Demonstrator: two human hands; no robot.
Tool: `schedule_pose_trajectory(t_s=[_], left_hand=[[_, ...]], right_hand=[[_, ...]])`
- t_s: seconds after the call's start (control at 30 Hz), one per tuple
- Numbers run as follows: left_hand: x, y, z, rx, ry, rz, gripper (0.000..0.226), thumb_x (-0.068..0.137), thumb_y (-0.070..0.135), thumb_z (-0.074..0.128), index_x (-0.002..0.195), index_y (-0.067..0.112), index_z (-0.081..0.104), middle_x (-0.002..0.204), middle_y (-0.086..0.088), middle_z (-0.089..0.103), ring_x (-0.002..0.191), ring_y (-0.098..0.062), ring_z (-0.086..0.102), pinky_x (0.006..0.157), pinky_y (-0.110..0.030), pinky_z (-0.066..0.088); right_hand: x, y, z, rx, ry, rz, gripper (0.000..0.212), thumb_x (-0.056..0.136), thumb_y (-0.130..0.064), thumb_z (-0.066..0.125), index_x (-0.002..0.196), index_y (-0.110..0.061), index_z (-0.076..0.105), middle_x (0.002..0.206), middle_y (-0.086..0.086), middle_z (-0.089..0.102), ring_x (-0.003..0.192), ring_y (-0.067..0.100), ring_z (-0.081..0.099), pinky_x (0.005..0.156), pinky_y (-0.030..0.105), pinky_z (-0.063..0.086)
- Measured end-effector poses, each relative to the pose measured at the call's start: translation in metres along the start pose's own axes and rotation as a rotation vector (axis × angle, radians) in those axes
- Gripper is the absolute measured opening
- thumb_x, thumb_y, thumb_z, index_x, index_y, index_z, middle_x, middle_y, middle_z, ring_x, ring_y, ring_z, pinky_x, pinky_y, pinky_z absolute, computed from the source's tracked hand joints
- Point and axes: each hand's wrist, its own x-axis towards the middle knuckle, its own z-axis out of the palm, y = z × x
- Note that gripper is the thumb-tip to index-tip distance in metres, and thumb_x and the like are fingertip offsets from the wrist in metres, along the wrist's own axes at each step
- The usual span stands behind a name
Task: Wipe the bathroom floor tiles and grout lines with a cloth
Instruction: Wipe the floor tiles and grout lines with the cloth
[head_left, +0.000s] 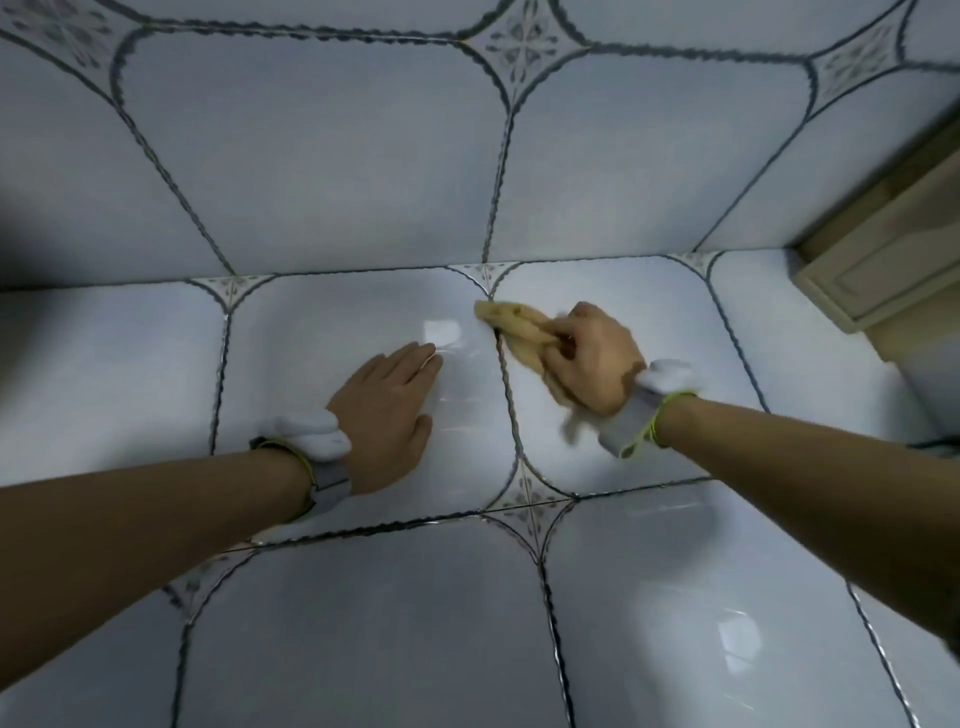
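Gripping a bunched yellow cloth (519, 332), the right hand (592, 358) has its fingers curled round the fabric and pushes its front end onto the dark grout line (506, 384) that runs toward the wall; bunching it likely gives a firm edge to work into the joint. Left of that grout line, the left hand (384, 410) lies flat with straight fingers on a glossy floor tile (291, 364), holding nothing, probably propping the person's weight while leaning forward. Both wrists carry pale wristbands (644, 410). Beyond the cloth, the grout line meets a small patterned corner inset at the foot of the tiled wall (311, 171). Far right of the grout line stands a beige cabinet (878, 270). Tiles nearer the person look shiny, with reflections
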Motion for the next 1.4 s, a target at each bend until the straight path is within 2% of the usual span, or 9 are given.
schedule_pose_trajectory(t_s=[0.17,0.37,0.47,0.67,0.77,0.87,1.03,1.13,1.4], left_hand=[[0.013,0.011,0.001,0.000,-0.005,-0.041,0.065,0.096,0.028,0.040,0.152,0.010,0.009,0.161,-0.004,0.007,0.148,-0.018,0.006,0.121,-0.032,0.005],[0.016,0.015,0.006,0.016,0.003,-0.055,0.065,0.097,0.028,0.040,0.151,0.011,0.010,0.160,-0.004,0.009,0.147,-0.018,0.008,0.120,-0.032,0.006],[0.020,0.023,0.011,0.012,-0.010,-0.034,0.066,0.097,0.029,0.039,0.152,0.012,0.007,0.161,-0.003,0.006,0.148,-0.016,0.005,0.120,-0.030,0.002],[0.033,0.050,0.011,-0.015,0.036,0.049,0.069,0.095,0.033,0.044,0.151,0.012,0.012,0.160,-0.002,0.009,0.147,-0.017,0.007,0.119,-0.031,0.001],[0.040,0.053,0.013,0.018,0.036,0.052,0.069,0.094,0.035,0.043,0.151,0.013,0.012,0.160,-0.001,0.010,0.147,-0.017,0.007,0.120,-0.033,0.003],[0.048,0.052,0.014,0.048,0.006,0.028,0.072,0.094,0.039,0.042,0.152,0.011,0.011,0.160,-0.002,0.008,0.148,-0.018,0.005,0.120,-0.036,0.007],[0.063,0.047,0.012,0.139,-0.030,0.038,0.079,0.091,0.045,0.046,0.151,0.010,0.011,0.160,-0.005,0.007,0.148,-0.021,0.004,0.120,-0.038,0.008],[0.068,0.041,0.008,0.141,-0.064,0.016,0.090,0.083,0.056,0.054,0.151,0.014,0.012,0.160,-0.004,0.006,0.148,-0.021,0.004,0.120,-0.038,0.010],[0.064,0.021,0.007,0.132,-0.096,-0.051,0.104,0.076,0.071,0.052,0.152,0.016,0.008,0.161,-0.001,0.001,0.147,-0.020,0.004,0.119,-0.037,0.011]], right_hand=[[0.043,0.022,-0.013,-0.042,0.124,0.399,0.030,0.084,-0.036,0.045,0.086,-0.015,0.066,0.095,0.015,0.059,0.082,0.037,0.057,0.067,0.031,0.034],[-0.061,-0.037,0.013,0.111,-0.034,-0.047,0.021,0.084,-0.021,0.055,0.103,-0.015,0.062,0.089,0.007,0.052,0.073,0.030,0.054,0.064,0.039,0.046],[-0.073,-0.004,0.005,0.080,-0.067,-0.072,0.018,0.084,-0.026,0.055,0.098,-0.018,0.062,0.091,0.002,0.052,0.077,0.025,0.055,0.067,0.036,0.047],[-0.069,0.160,-0.054,-0.178,0.300,0.675,0.027,0.071,-0.032,0.051,0.085,-0.016,0.068,0.087,0.015,0.065,0.079,0.040,0.060,0.066,0.034,0.040],[-0.086,0.159,-0.052,-0.208,0.297,0.785,0.030,0.068,-0.031,0.049,0.085,-0.015,0.068,0.087,0.018,0.064,0.077,0.041,0.060,0.065,0.033,0.037],[-0.106,0.100,-0.029,-0.158,0.281,0.630,0.014,0.073,-0.029,0.054,0.079,-0.018,0.060,0.081,0.008,0.054,0.072,0.036,0.057,0.062,0.032,0.037],[-0.141,-0.007,0.004,0.103,-0.085,-0.002,0.014,0.081,-0.020,0.059,0.095,-0.015,0.059,0.089,0.003,0.049,0.074,0.023,0.048,0.064,0.028,0.031],[-0.141,-0.006,-0.003,0.142,-0.162,-0.093,0.015,0.083,-0.016,0.061,0.098,-0.014,0.062,0.090,0.003,0.050,0.077,0.021,0.047,0.066,0.024,0.025],[-0.078,0.159,-0.070,-0.155,0.240,0.810,0.018,0.083,-0.021,0.057,0.096,-0.013,0.068,0.099,0.018,0.066,0.090,0.040,0.060,0.077,0.037,0.048]])
